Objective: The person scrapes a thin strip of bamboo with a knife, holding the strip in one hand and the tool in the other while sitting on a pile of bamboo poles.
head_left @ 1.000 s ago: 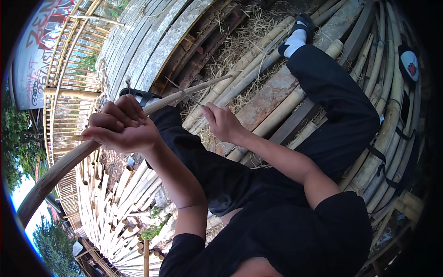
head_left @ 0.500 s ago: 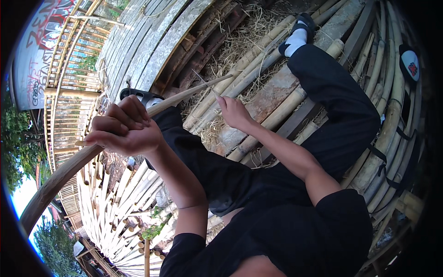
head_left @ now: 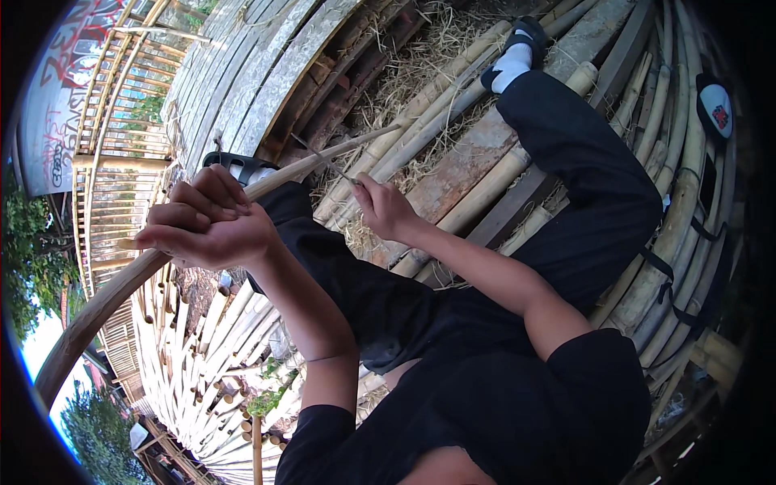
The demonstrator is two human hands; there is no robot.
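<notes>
A long, pale wooden pole slants from the lower left up to a thin end near the bamboo at the middle. My left hand is closed round its middle part, fingers curled over. In my closed right hand is a knife with a narrow blade; the fist hides most of its handle. The blade crosses the thinner stretch of the pole, and whether it touches the wood I cannot tell. My bent legs in dark trousers lie on either side of my right hand.
Bamboo poles and dry shavings lie beneath and ahead. A plank platform rises at the far left, beside a bamboo fence. Stacked bamboo spreads at lower left. A dark and white cap-like item rests at far right.
My right hand has moved left and slightly nearer me, bringing the knife across the pole. My left hand keeps its hold, with only a slight shift.
</notes>
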